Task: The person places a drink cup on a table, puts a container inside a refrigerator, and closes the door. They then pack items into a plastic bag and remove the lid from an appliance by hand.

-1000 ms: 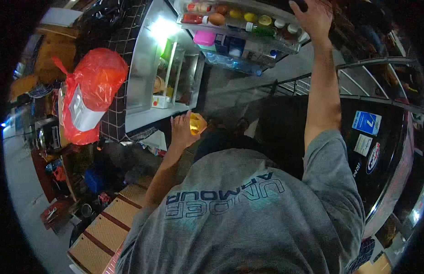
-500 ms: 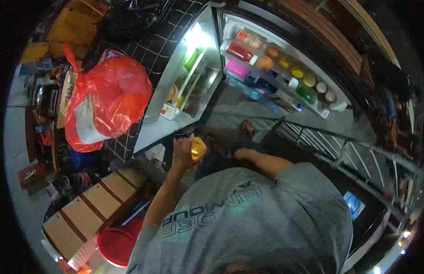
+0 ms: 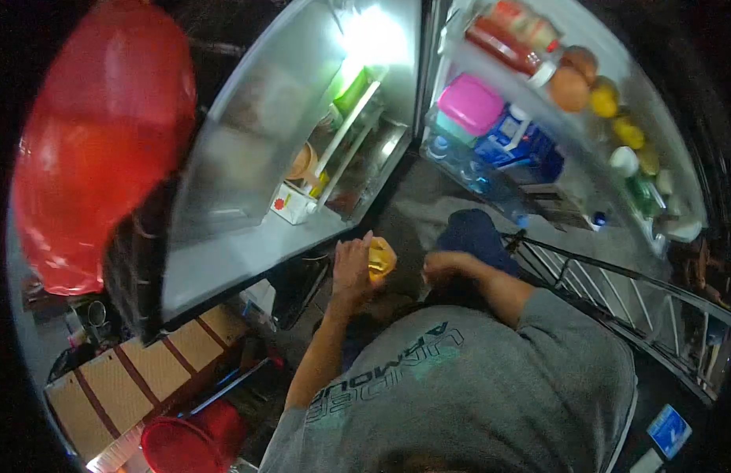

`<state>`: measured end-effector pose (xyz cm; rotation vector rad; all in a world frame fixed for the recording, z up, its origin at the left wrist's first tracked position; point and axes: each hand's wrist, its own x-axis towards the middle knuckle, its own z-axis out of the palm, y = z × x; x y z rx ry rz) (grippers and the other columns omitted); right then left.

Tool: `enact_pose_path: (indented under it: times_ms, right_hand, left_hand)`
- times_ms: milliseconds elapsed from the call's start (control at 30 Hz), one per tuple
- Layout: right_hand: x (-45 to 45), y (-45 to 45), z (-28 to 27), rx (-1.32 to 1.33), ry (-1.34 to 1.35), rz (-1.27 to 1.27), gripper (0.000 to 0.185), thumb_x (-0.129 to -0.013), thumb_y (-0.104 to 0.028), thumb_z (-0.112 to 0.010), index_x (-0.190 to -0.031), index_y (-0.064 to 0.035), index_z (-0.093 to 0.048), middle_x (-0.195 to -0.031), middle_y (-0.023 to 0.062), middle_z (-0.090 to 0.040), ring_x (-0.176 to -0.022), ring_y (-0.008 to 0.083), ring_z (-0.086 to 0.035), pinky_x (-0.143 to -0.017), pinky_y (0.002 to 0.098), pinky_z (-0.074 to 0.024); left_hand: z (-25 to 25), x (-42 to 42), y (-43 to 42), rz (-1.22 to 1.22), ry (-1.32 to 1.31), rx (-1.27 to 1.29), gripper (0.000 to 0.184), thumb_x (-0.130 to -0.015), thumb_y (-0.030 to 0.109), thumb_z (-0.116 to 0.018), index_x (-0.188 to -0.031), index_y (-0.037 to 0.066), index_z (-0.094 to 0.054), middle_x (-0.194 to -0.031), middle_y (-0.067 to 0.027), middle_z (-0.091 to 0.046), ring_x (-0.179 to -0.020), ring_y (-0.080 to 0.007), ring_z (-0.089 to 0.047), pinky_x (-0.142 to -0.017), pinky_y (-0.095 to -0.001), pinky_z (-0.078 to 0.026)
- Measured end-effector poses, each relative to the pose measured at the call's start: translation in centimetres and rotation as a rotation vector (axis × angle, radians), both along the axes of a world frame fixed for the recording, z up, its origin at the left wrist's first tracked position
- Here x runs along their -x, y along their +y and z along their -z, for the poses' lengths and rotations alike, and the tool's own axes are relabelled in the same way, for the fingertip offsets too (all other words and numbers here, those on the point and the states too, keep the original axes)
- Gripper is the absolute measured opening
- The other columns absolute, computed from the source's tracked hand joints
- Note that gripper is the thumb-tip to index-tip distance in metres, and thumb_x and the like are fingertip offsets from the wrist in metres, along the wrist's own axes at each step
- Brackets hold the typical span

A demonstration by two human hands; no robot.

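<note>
The left hand [image 3: 352, 268] is closed around a yellow object [image 3: 380, 258], its fingers over the near side and top. The object is just beyond the front edge of the open refrigerator [image 3: 223, 272], between the cabinet and the swung-out door [image 3: 531, 185]. To carry it well, the grip should wrap its sides firmly without squeezing, since the walls look thin and may give. A level wrist seems wise in case there is anything loose inside, and the knuckles want room from the refrigerator's lower edge. The right hand [image 3: 444, 268] is beside it, apart from the object and close to the dark blue trouser leg [image 3: 468, 236]; it would serve best as a support from below, clear of the door shelves, where the red bottle [image 3: 503, 43], the eggs [image 3: 569, 88] and the pink container [image 3: 469, 104] could be knocked.

Much is hard to read. The right hand's fingers are blurred and turned away, so whether they are open or closed around something cannot be told. The yellow object's underside and contents are hidden by the left hand, and its exact kind is unclear. Glare from the lamp [image 3: 373, 35] washes out the refrigerator's upper interior, the door items are smeared, and the red plastic bag [image 3: 105, 142] conceals its contents.
</note>
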<state>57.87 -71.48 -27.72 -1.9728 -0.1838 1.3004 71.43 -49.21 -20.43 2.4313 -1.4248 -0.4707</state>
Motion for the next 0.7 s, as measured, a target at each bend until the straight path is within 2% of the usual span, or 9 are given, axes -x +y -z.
enact_pose_path:
  times_ms: [67, 100, 167, 233, 300, 433, 500, 633, 700]
  right_hand:
    - [-2.8, -1.0, 8.9, -0.061, 0.233, 0.392, 0.03, -0.087, -0.025, -0.056, -0.096, 0.0005, -0.069, -0.09, 0.0177, -0.071, -0.085, 0.0328, -0.068, -0.075, 0.0422, -0.0544]
    - [-5.8, -1.7, 8.7, 0.101, 0.291, 0.491, 0.031, -0.087, -0.025, -0.056, -0.098, 0.0005, -0.069, -0.093, 0.0208, -0.07, -0.089, 0.0358, -0.068, -0.077, 0.0427, -0.0547]
    - [-8.8, -2.3, 13.5, 0.384, -0.443, 0.407, 0.032, -0.087, -0.026, -0.055, -0.094, 0.0002, -0.07, -0.092, 0.0202, -0.07, -0.088, 0.0367, -0.068, -0.078, 0.0447, -0.0539]
    - [-12.8, -2.9, 16.8, 0.182, -0.475, 0.718, 0.024, -0.086, -0.022, -0.061, -0.099, -0.004, -0.07, -0.096, 0.0144, -0.071, -0.09, 0.0314, -0.068, -0.078, 0.0417, -0.0528]
    - [-15.7, -3.0, 19.9, 0.061, -0.484, 0.857, 0.024, -0.085, -0.024, -0.064, -0.102, -0.008, -0.071, -0.097, 0.014, -0.071, -0.093, 0.0311, -0.067, -0.082, 0.0403, -0.0519]
    - [-19.4, -1.5, 26.3, 0.056, -0.679, 0.874, 0.025, -0.084, -0.024, -0.067, -0.102, -0.008, -0.071, -0.098, 0.0134, -0.071, -0.094, 0.03, -0.067, -0.083, 0.0385, -0.0517]
    - [-20.5, -0.8, 27.5, -0.077, -0.796, 1.025, 0.025, -0.082, -0.023, -0.068, -0.099, -0.005, -0.071, -0.097, 0.014, -0.071, -0.094, 0.0291, -0.068, -0.082, 0.0384, -0.052]
    - [-22.8, -0.9, 31.0, -0.074, -0.644, 0.945, 0.028, -0.082, -0.023, -0.068, -0.102, -0.0032, -0.069, -0.101, 0.016, -0.07, -0.097, 0.0296, -0.066, -0.084, 0.0381, -0.0514]
    - [-23.3, -1.3, 33.0, 0.069, -0.494, 0.941, 0.034, -0.081, -0.022, -0.071, -0.108, -0.0023, -0.066, -0.105, 0.0187, -0.068, -0.101, 0.0353, -0.064, -0.089, 0.0428, -0.0503]
  left_hand:
    - [2.9, 0.0, -0.1, 0.003, -0.032, 0.05, 0.105, -0.058, 0.029, -0.083, -0.145, 0.002, -0.031, -0.12, -0.0163, -0.051, -0.111, -0.0395, -0.047, -0.105, -0.0518, -0.033]
    - [4.7, 0.1, -0.1, -0.009, -0.028, 0.033, 0.106, -0.058, 0.029, -0.084, -0.145, 0.001, -0.031, -0.12, -0.0164, -0.051, -0.112, -0.0394, -0.047, -0.105, -0.0513, -0.033]
    - [8.4, 0.0, -0.2, -0.028, -0.026, 0.023, 0.107, -0.057, 0.03, -0.084, -0.145, 0.001, -0.03, -0.12, -0.0164, -0.051, -0.113, -0.0393, -0.047, -0.105, -0.0508, -0.033]
    - [11.9, -0.2, 0.0, -0.051, -0.056, 0.024, 0.108, -0.058, 0.03, -0.085, -0.146, 0.002, -0.03, -0.122, -0.0166, -0.052, -0.115, -0.039, -0.047, -0.105, -0.0497, -0.034]
    - [14.4, -0.5, -0.4, -0.075, -0.072, 0.002, 0.108, -0.058, 0.03, -0.086, -0.146, 0.003, -0.031, -0.122, -0.0172, -0.052, -0.115, -0.0389, -0.047, -0.104, -0.049, -0.035]
    - [21.4, -2.4, -1.2, -0.173, -0.037, -0.02, 0.107, -0.057, 0.031, -0.088, -0.146, 0.005, -0.034, -0.122, -0.0171, -0.054, -0.118, -0.036, -0.048, -0.108, -0.053, -0.033]
    - [23.9, -3.3, -2.0, -0.231, -0.079, -0.027, 0.106, -0.057, 0.029, -0.089, -0.145, 0.005, -0.035, -0.123, -0.0172, -0.054, -0.119, -0.0363, -0.048, -0.109, -0.053, -0.032]
    - [27.4, -5.9, -3.5, -0.317, -0.138, -0.06, 0.109, -0.057, 0.027, -0.09, -0.146, 0.005, -0.033, -0.127, -0.0176, -0.054, -0.122, -0.0383, -0.046, -0.11, -0.0528, -0.029]
    - [28.9, -7.2, -4.5, -0.388, -0.175, -0.029, 0.113, -0.056, 0.029, -0.091, -0.148, 0.005, -0.03, -0.127, -0.0191, -0.054, -0.123, -0.0393, -0.046, -0.112, -0.0532, -0.026]
